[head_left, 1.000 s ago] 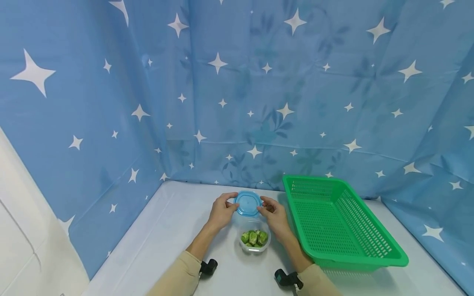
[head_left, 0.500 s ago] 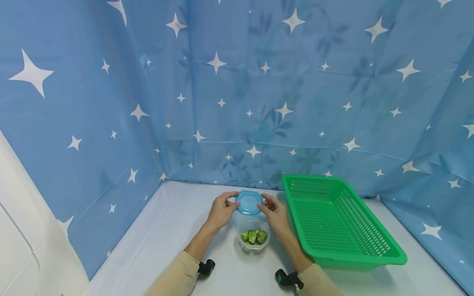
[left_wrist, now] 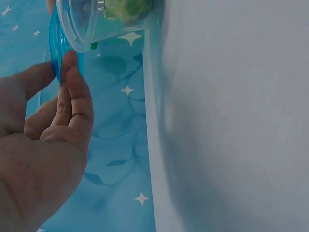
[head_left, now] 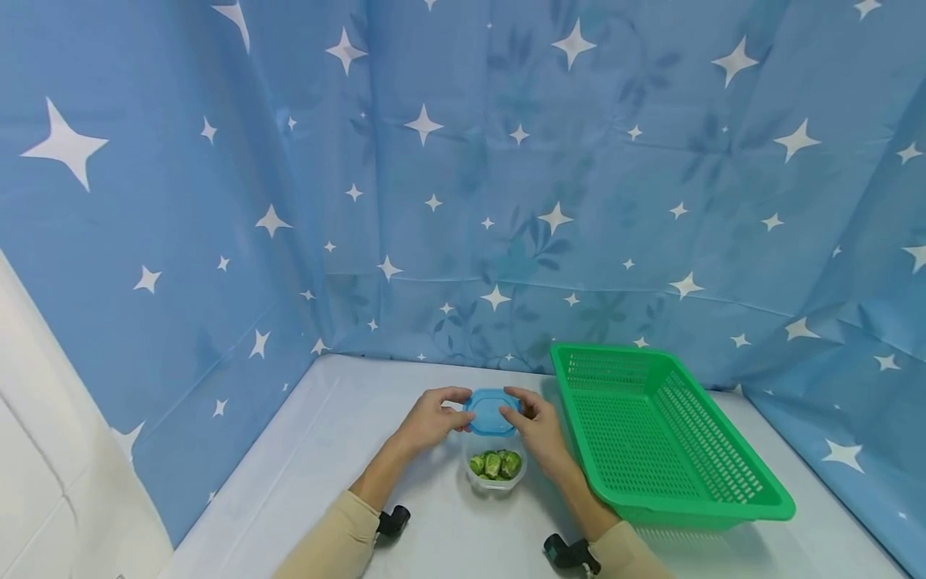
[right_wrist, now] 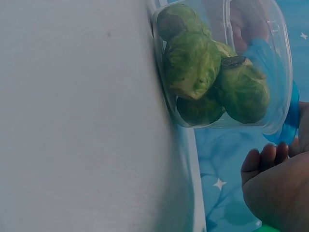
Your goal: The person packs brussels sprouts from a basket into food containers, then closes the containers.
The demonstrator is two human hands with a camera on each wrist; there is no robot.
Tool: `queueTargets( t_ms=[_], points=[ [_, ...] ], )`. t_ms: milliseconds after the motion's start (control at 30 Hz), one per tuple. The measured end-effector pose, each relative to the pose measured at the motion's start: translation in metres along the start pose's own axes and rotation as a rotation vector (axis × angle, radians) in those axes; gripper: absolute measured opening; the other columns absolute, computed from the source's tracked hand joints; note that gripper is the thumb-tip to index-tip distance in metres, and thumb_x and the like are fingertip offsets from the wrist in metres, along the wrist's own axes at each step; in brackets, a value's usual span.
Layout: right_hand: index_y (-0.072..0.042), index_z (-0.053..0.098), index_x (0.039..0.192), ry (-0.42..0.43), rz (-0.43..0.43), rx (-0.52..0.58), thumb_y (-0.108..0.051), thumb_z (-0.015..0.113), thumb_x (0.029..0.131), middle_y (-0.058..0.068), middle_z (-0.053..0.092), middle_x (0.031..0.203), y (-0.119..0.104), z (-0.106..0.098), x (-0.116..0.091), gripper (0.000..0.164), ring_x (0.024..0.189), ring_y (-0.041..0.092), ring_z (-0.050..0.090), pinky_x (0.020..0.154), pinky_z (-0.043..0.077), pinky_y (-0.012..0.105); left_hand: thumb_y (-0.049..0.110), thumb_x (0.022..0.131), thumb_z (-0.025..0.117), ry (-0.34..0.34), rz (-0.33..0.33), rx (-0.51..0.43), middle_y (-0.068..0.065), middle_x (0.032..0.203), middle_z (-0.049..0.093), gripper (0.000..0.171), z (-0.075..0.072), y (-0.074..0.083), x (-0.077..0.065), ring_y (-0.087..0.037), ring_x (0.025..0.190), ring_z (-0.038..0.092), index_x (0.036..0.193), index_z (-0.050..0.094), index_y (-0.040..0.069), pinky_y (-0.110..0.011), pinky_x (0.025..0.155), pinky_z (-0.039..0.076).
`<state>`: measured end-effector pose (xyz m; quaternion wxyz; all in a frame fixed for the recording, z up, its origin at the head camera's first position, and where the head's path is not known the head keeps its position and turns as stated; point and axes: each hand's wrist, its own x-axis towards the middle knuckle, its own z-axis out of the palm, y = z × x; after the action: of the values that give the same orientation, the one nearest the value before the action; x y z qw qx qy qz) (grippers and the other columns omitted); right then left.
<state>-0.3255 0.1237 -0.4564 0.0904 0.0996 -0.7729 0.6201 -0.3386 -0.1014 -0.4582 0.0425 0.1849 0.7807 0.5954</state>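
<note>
A blue plastic lid point(head_left: 492, 412) is pinched at its left edge by my left hand point(head_left: 432, 418) and at its right edge by my right hand point(head_left: 541, 426). It is over the far side of a clear plastic container point(head_left: 494, 486) on the table. Several Brussels sprouts point(head_left: 495, 464) lie inside the container, and the right wrist view shows them point(right_wrist: 203, 67) through its wall. In the left wrist view the lid point(left_wrist: 57, 43) appears close to the container rim; whether they touch I cannot tell.
A large green perforated basket point(head_left: 673, 450) stands to the right of my right forearm. The white table point(head_left: 325, 434) reaches back to a blue curtain point(head_left: 463, 201) with white stars. A white surface point(head_left: 51, 450) is at the far left.
Both hands have brought the blue lid down and nearer, over the far part of the container, and it looks more foreshortened. The container and basket have stayed in place.
</note>
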Motion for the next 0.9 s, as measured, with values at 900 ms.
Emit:
queueTargets(
  t_ms=[900],
  points=[
    [-0.008, 0.072, 0.129, -0.206, 0.016, -0.101, -0.015, 0.079, 0.093, 0.005, 0.046, 0.078, 0.019, -0.009, -0.010, 0.038, 0.068, 0.012, 0.039, 0.063, 0.035, 0.024, 0.038, 0.090, 0.083, -0.230, 0.047, 0.243, -0.004, 0.121, 0.069, 0.058, -0.020, 0.001, -0.012, -0.018, 0.096, 0.065, 0.140, 0.066, 0.014, -0.036, 0.074, 0.056]
  ],
)
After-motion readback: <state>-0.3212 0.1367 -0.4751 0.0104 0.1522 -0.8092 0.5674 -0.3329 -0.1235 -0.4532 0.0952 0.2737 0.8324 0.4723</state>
